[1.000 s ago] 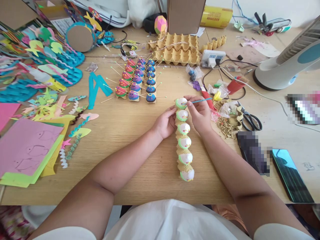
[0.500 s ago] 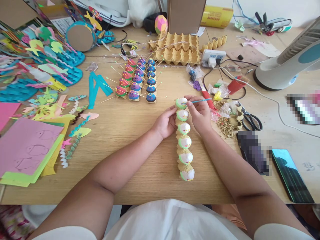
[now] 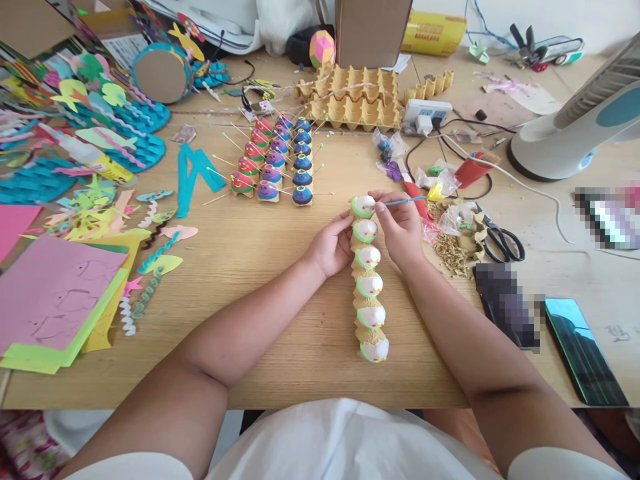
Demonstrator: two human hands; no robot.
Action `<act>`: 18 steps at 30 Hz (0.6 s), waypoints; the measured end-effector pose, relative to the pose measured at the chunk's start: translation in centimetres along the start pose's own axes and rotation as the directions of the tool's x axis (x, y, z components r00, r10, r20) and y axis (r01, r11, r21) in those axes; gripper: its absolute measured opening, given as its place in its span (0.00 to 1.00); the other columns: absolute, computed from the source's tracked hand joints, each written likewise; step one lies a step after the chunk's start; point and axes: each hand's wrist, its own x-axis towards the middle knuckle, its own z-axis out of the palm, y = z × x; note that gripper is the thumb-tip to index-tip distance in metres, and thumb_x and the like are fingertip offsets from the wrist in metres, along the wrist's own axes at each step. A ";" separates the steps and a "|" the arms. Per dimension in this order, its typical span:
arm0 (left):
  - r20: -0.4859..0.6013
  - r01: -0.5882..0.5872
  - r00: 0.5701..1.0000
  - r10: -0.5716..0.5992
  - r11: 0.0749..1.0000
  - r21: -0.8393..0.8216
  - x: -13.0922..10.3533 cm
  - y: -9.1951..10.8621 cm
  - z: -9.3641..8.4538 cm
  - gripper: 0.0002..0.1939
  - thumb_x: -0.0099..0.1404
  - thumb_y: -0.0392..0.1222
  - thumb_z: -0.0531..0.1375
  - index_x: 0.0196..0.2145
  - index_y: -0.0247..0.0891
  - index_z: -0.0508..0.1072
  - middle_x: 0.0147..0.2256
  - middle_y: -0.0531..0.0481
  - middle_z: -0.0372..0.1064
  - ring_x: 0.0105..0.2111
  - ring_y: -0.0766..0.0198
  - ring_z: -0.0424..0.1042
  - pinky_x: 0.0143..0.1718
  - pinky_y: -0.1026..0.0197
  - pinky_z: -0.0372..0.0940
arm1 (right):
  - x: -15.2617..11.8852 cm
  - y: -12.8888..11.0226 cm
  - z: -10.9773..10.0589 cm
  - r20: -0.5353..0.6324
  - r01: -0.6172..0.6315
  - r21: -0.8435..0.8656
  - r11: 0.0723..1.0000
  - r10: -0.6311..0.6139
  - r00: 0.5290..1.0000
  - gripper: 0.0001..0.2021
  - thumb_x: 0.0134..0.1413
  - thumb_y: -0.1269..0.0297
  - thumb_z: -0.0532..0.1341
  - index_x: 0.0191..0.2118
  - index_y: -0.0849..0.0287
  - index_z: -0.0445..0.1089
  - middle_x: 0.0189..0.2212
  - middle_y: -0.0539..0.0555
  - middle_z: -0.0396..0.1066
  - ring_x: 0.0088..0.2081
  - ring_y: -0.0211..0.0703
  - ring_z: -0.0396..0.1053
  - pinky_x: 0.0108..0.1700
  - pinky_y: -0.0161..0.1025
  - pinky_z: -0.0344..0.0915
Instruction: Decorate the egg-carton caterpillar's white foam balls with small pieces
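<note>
A strip of egg carton [image 3: 368,272] stands lengthwise before me, its several bumps topped with white clay caps edged in light green and dotted with small coloured bits. My left hand [image 3: 331,247] grips the strip's upper left side between thumb and fingers. In my right hand [image 3: 400,223] is a thin blue stick [image 3: 406,201], pinched near one end. Its tip touches the white cap [image 3: 363,205] at the far end of the strip. Finished-looking rows of red, purple and blue carton bumps [image 3: 274,157] with pins in them stand beyond my hands.
Scissors [image 3: 505,241], plastic bags of clay [image 3: 445,179] and a phone [image 3: 585,350] lie on the right, below a white fan [image 3: 555,143]. Coloured paper sheets [image 3: 65,287] and a glue bottle [image 3: 95,159] are on the left. Uncut egg carton [image 3: 350,100] sits at the back.
The blue stick has shifted very slightly in my right hand, its outer end now a little farther right. My left hand and the strip have stayed in place.
</note>
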 end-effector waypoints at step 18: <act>-0.005 0.012 1.000 -0.013 1.000 -0.010 0.0 0.1 0.0 0.12 0.76 0.31 0.56 0.49 0.35 0.79 0.35 0.52 0.82 0.30 0.69 0.78 0.36 0.66 0.69 | 0.0 -0.4 0.1 -0.025 -0.010 0.067 0.998 0.012 1.000 0.16 0.59 0.45 0.73 0.40 0.49 0.72 0.47 0.50 0.84 0.54 0.44 0.80 0.62 0.49 0.75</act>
